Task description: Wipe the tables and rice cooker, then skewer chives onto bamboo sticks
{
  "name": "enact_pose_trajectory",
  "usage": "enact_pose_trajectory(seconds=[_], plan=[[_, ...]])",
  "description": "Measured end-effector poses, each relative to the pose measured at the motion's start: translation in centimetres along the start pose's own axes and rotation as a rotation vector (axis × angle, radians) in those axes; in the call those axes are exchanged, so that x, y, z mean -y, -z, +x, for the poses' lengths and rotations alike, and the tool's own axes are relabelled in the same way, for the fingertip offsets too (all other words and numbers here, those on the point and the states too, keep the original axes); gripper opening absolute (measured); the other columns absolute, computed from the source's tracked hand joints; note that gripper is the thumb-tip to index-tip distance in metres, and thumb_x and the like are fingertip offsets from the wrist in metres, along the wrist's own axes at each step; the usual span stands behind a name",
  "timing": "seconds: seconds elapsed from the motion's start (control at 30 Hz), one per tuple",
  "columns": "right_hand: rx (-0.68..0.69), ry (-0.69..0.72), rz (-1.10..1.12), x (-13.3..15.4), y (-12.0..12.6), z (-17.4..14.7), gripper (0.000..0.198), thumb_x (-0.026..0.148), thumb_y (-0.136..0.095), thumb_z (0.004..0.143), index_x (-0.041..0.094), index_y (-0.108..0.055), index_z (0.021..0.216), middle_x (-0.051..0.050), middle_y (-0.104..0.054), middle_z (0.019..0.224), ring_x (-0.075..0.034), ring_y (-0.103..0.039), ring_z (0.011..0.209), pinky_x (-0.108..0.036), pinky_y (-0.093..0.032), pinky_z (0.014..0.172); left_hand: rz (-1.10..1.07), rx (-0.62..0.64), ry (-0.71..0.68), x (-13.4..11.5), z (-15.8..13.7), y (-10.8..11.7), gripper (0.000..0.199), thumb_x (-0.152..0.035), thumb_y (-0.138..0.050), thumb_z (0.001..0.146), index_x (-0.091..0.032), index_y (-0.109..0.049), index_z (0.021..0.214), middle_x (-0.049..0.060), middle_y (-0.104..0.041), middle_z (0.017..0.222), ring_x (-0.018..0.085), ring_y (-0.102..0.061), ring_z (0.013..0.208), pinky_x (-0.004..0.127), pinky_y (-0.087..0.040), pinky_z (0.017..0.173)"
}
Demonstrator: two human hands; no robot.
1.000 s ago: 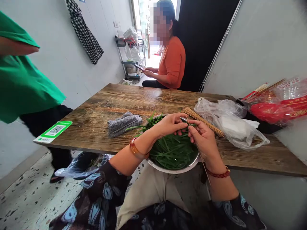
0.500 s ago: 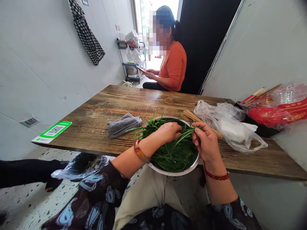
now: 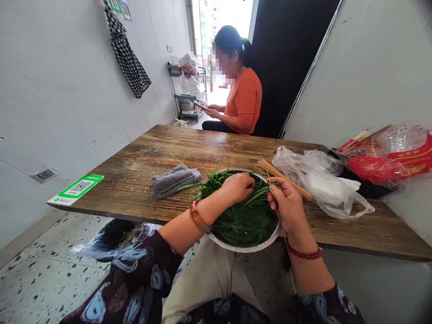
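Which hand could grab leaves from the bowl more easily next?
Probably the left hand: it is over the leaves in the bowl, while the right hand is pinching a thin stick.

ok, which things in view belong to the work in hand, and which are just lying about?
In the work:
thin stick and green leaves, pinched in the right grip
metal bowl of leaves, left grip over it, its hold hidden
bundle of sticks, likely: they resemble the held one

Lying about, apparently:
grey cloth
clear plastic bag
QR-code card
red packaging
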State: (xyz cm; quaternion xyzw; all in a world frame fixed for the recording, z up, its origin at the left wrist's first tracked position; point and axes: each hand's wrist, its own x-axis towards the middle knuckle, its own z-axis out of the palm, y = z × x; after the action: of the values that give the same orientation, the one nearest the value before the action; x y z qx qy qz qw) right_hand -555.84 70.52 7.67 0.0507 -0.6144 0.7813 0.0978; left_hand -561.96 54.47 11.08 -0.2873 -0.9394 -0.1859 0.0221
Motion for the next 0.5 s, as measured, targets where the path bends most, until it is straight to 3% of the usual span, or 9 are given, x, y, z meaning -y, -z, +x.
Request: enact_pose_trajectory(seconds=[0.1, 0.23, 0.5], plan=[[0.007, -0.007, -0.014, 0.07, -0.04, 0.02, 0.026, 0.036, -0.064, 0.083, 0.020, -0.062, 0.103, 0.007, -0.054, 0.058, -0.006, -0.042, 0.042, -0.018, -0.032, 0.040, -0.178, -0.129, 0.035, 0.61, 0.44, 0.32, 0.013, -0.019, -0.061, 0.078, -0.018, -0.073, 0.080, 0.002, -0.068, 0.077, 0.015, -0.058, 0.072, 0.025, -0.044, 0.070], [0.032, -0.020, -0.056, 0.27, -0.18, -0.02, 0.030, 0.038, -0.063, 0.084, 0.019, -0.063, 0.108, 0.007, -0.054, 0.059, -0.006, -0.043, 0.042, -0.018, -0.032, 0.040, -0.438, -0.149, 0.047, 0.93, 0.57, 0.61, 0.013, -0.019, -0.059, 0.078, -0.015, -0.071, 0.079, -0.001, -0.065, 0.068, 0.012, -0.054, 0.063, 0.023, -0.041, 0.062], [0.033, -0.001, -0.084, 0.20, -0.25, -0.06, 0.031, 0.039, -0.063, 0.085, 0.019, -0.064, 0.108, 0.007, -0.054, 0.059, -0.007, -0.043, 0.043, -0.020, -0.033, 0.041, -0.474, -0.174, 0.075, 0.71, 0.47, 0.70, 0.003, -0.017, -0.062, 0.072, -0.016, -0.065, 0.072, -0.003, -0.060, 0.062, 0.010, -0.050, 0.059, 0.021, -0.037, 0.056]])
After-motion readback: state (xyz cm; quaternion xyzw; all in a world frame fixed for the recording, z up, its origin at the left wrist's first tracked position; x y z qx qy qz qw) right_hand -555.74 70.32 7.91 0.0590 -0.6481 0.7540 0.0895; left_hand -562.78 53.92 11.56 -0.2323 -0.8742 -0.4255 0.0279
